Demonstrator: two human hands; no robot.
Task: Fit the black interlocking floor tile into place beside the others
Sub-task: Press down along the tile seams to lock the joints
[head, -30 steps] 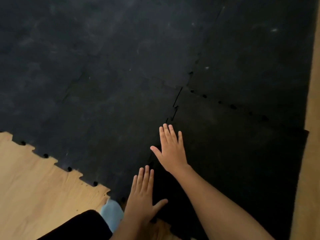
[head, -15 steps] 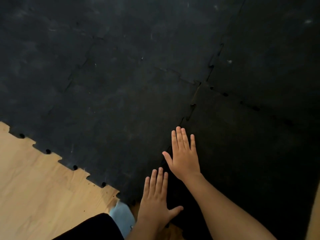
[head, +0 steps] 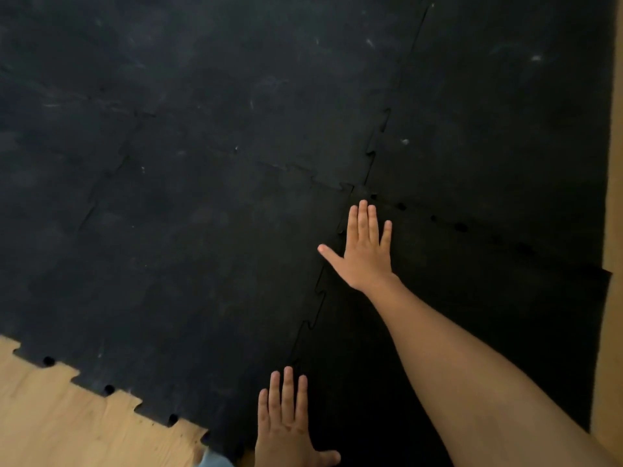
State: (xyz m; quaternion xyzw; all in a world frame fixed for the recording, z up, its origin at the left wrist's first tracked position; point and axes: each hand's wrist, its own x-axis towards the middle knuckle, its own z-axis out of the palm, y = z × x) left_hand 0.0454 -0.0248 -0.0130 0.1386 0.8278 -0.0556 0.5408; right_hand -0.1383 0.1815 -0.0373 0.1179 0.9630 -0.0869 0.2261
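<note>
Black tile (head: 472,332) lies under flat, spread right hand (head: 365,254) and left hand (head: 286,429).

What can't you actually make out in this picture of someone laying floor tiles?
- Head view: the seam under the right hand; the palm covers it.
- Head view: the left hand is cut off at the wrist by the bottom edge.
- Head view: the new black tile is too dark to show whether its far tabs are seated.
- Head view: a pale blue thing is cropped and unidentifiable.
</note>
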